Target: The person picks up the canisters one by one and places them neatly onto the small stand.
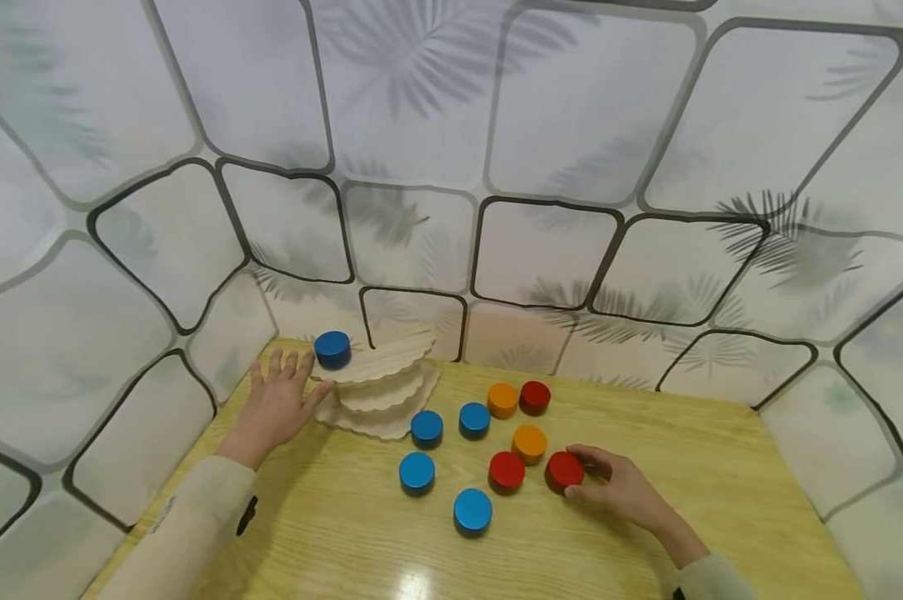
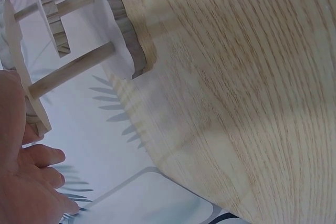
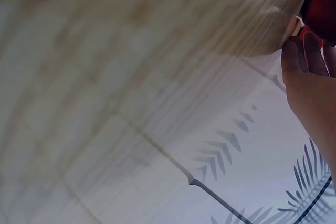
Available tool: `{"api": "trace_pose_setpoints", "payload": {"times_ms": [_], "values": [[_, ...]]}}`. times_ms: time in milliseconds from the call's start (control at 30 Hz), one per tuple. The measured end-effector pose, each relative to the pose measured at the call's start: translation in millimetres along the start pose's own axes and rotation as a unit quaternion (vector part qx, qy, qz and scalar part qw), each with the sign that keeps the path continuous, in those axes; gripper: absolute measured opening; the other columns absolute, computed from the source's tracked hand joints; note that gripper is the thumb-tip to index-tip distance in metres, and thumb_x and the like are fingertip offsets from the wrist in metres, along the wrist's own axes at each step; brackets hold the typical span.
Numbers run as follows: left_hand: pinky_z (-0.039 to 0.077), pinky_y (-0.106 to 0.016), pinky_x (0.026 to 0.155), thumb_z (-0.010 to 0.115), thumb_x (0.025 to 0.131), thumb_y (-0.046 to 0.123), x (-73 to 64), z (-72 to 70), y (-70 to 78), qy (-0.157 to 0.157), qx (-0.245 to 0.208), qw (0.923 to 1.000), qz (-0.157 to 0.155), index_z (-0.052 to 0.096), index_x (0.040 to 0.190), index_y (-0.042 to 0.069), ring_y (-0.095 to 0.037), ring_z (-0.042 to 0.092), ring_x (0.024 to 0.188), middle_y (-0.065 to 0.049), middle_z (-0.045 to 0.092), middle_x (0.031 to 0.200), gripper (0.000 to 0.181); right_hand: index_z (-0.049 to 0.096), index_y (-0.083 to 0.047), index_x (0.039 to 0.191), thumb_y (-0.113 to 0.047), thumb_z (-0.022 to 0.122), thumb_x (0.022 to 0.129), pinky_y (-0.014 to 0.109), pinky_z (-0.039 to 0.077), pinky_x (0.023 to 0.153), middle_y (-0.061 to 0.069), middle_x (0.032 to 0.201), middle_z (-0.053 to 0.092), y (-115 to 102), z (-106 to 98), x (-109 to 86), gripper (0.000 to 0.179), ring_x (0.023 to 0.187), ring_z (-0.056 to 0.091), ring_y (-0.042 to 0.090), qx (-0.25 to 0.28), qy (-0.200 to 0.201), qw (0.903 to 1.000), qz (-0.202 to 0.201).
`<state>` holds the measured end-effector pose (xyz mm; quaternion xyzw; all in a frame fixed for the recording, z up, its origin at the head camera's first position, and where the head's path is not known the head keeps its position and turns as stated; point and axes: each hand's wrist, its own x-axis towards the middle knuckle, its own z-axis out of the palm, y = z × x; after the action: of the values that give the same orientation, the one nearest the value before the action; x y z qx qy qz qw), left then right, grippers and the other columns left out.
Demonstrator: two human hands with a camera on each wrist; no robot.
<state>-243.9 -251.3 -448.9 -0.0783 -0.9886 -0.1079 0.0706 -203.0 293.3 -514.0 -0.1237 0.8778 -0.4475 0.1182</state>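
Observation:
At the left, a pale wooden stand with scalloped tiers is joined by round dowels. A blue round block sits at the left end of its top tier. My left hand, fingers spread and fairly straight, touches that end of the tier. On the table, my right hand pinches a red round block between thumb and fingers. This block shows only partly in the right wrist view, at the upper right corner. Beside it lie another red round block and an orange one.
Several blue round blocks are scattered across the middle of the wooden table. Farther back, an orange block and a red block lie side by side. A patterned curtain or wall borders the table's back and sides.

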Motion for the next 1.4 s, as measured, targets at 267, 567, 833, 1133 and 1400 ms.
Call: {"api": "trace_pose_setpoints", "payload": {"times_ms": [267,567,833,1133,1400], "values": [[0.014,-0.084,0.118,0.043,0.113,0.05,1.2,0.7,-1.1,0.0,0.0,1.0,-0.001,0.033,0.162,-0.006,-0.063,0.02,0.153,-0.041,0.035,0.16,0.075,0.062,-0.006,0.146,-0.031,0.086,0.09,0.028,0.053,0.105,0.013,0.142,0.068,0,0,0.1,0.066,0.126,0.066,0.03,-0.015,0.001,0.9999,-0.007],[0.015,-0.084,0.117,0.043,0.112,0.05,1.3,4.0,-3.6,0.0,0.004,1.0,0.0,0.032,0.163,-0.005,-0.063,0.021,0.153,-0.041,0.035,0.16,0.075,0.063,-0.007,0.145,-0.031,0.087,0.089,0.027,0.053,0.103,0.013,0.141,0.069,2,0,-0.9,0.066,0.127,0.066,0.033,-0.014,0.002,0.9999,-0.005],[0.014,-0.083,0.118,0.043,0.112,0.05,1.0,2.8,-2.8,-0.002,-0.002,1.0,-0.003,0.032,0.163,-0.005,-0.063,0.02,0.153,-0.041,0.034,0.161,0.075,0.064,-0.006,0.143,-0.032,0.087,0.089,0.027,0.053,0.104,0.012,0.139,0.07,2,1,-0.3,0.064,0.128,0.066,0.034,-0.023,0.009,0.9997,-0.001],[0.013,-0.083,0.118,0.042,0.113,0.05,1.5,2.2,-3.4,-0.001,-0.002,1.0,-0.002,0.034,0.162,-0.005,-0.062,0.019,0.154,-0.041,0.035,0.16,0.075,0.065,-0.005,0.141,-0.03,0.086,0.09,0.025,0.054,0.1,0.012,0.133,0.073,-1,2,1.4,0.061,0.118,0.069,0.021,-0.015,0.028,0.9995,-0.004],[0.009,-0.083,0.119,0.042,0.113,0.051,1.9,0.9,-2.0,-0.007,-0.009,0.9999,-0.005,0.033,0.162,-0.006,-0.062,0.018,0.154,-0.041,0.034,0.161,0.076,0.061,-0.003,0.146,-0.028,0.084,0.092,0.023,0.056,0.096,0.019,0.14,0.068,-15,-3,8.8,0.064,0.122,0.069,0.03,0.017,0.037,0.9992,-0.002]]}}
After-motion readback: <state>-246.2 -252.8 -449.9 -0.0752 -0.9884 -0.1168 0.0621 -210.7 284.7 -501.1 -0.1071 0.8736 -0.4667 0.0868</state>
